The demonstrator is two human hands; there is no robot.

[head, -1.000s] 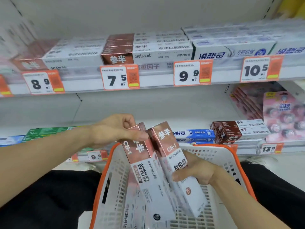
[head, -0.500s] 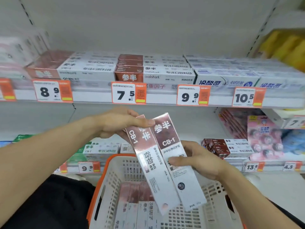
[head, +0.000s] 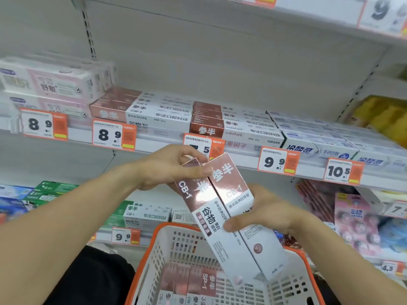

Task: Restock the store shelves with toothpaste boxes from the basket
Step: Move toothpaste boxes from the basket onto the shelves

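Hands point(head: 174, 166) point(head: 262, 213) grip two boxes point(head: 222, 208) over basket point(head: 149, 256); stocked shelf point(head: 242, 166) behind.

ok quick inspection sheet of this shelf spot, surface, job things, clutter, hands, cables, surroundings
surface: middle shelf stocked with stacked toothpaste boxes behind orange price tags.
job's things: two CB-1 boxes held side by side, tilted, above the basket; more boxes lie in the basket.
clutter: nothing seen.
grippers: left hand pinches the boxes' brown upper ends; right hand holds them from behind, thumb on the front.
cables: nothing seen.
surroundings: lower shelf with green boxes at left, pink packs at right; yellow goods far right; another shelf edge above.
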